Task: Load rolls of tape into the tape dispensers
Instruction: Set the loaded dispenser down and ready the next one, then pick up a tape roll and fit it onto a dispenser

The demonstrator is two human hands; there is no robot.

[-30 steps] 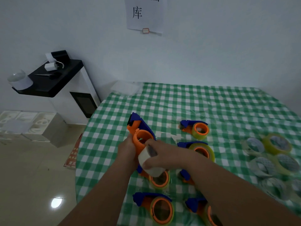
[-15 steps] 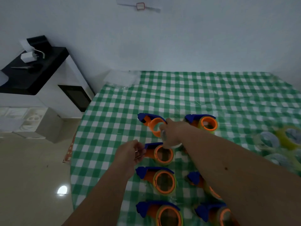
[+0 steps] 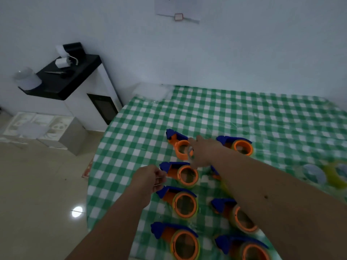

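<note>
An orange and blue tape dispenser (image 3: 178, 146) sits on the green checked table (image 3: 244, 113) at the far end of the left column. My right hand (image 3: 205, 151) reaches over it and grips a clear tape roll (image 3: 190, 154) right against its orange hub. My left hand (image 3: 150, 178) hovers nearer me, beside the second dispenser (image 3: 187, 175), with its fingers curled and nothing clearly in them. Several more dispensers with tape on them lie in two columns, such as the two at near left (image 3: 185, 203) and far right (image 3: 242, 147).
Loose tape rolls (image 3: 313, 173) lie at the table's right edge. The rounded left edge of the table drops to a tiled floor. A white cabinet with a black top (image 3: 75, 77) and white boxes (image 3: 43, 126) stand to the left. A white bag (image 3: 152, 91) lies at the far corner.
The dispenser that my left hand held up now rests on the table. My left hand has let go and drawn back. My right hand followed it forward with the roll.
</note>
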